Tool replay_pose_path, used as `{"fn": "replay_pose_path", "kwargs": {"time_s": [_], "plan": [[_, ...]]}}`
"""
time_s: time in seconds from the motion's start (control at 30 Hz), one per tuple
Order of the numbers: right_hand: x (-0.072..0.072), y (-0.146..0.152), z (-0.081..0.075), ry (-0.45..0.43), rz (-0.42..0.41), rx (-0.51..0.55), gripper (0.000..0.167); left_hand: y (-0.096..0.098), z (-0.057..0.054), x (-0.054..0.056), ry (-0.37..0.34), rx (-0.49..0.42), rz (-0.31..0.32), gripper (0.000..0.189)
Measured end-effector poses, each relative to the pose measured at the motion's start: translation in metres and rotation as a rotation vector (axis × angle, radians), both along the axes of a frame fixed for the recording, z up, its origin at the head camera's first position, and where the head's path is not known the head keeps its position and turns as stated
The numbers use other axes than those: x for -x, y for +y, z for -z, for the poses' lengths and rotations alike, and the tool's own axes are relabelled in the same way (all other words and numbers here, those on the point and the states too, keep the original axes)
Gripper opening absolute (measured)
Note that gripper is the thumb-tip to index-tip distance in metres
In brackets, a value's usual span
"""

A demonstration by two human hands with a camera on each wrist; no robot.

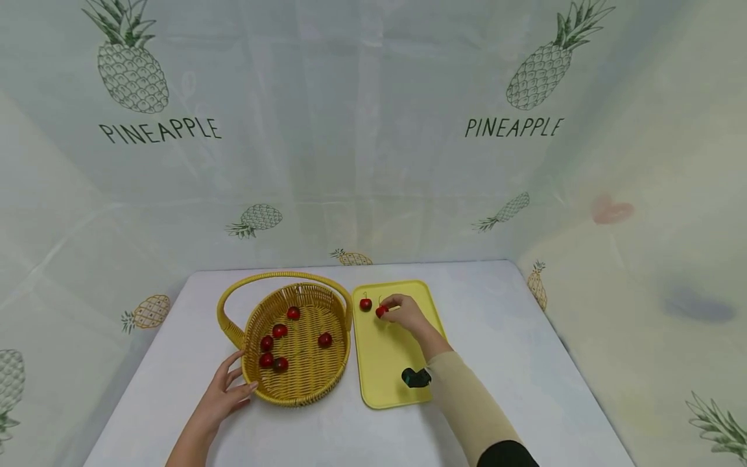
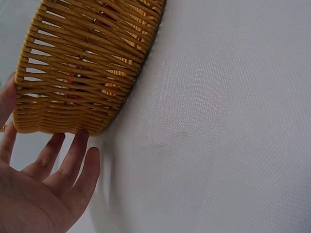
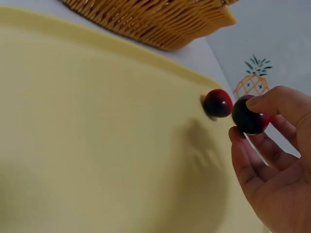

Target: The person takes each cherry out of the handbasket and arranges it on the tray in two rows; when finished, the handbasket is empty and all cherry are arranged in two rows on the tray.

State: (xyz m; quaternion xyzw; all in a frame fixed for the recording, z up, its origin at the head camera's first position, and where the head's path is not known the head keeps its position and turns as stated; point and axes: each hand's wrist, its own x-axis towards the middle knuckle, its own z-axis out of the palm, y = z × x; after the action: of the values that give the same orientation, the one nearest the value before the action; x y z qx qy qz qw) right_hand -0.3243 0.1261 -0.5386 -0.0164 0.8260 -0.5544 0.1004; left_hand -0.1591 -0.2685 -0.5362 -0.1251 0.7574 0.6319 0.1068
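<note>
My right hand pinches a dark red cherry between thumb and fingers over the far end of the yellow tray. Close to it, another cherry with a stem sits on the tray. On the left stands a round wicker basket with a tall handle and several cherries inside, among them one lying apart at the right. My left hand touches the basket's near left side, its fingers spread and loosely bent. In the left wrist view, fingertips meet the woven wall.
The basket handle arches over the basket's far side. Basket and tray stand side by side on a white table. A curtain with pineapple prints hangs behind. A small dark object shows beside the right sleeve.
</note>
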Motion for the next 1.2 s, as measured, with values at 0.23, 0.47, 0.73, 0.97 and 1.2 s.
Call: {"fn": "replay_pose_path", "kwargs": {"time_s": [0.23,0.47,0.73,0.97,1.2], "plan": [[0.009,-0.004,0.009,0.029,0.055,0.026,0.022,-0.002,0.0,0.0,0.003,0.002,-0.007,0.085],[0.016,-0.005,0.016,0.036,0.117,0.103,0.026,-0.001,0.001,0.0,-0.001,-0.013,-0.002,0.085],[0.027,-0.006,0.027,0.043,0.134,0.119,0.027,0.0,0.003,0.0,-0.002,-0.015,-0.013,0.084],[0.029,-0.006,0.03,0.059,0.137,0.027,0.026,0.0,0.004,0.0,-0.006,-0.015,-0.02,0.084],[0.031,-0.008,0.029,0.077,0.122,-0.005,0.025,-0.001,0.005,0.001,0.005,-0.015,-0.01,0.084]]}}
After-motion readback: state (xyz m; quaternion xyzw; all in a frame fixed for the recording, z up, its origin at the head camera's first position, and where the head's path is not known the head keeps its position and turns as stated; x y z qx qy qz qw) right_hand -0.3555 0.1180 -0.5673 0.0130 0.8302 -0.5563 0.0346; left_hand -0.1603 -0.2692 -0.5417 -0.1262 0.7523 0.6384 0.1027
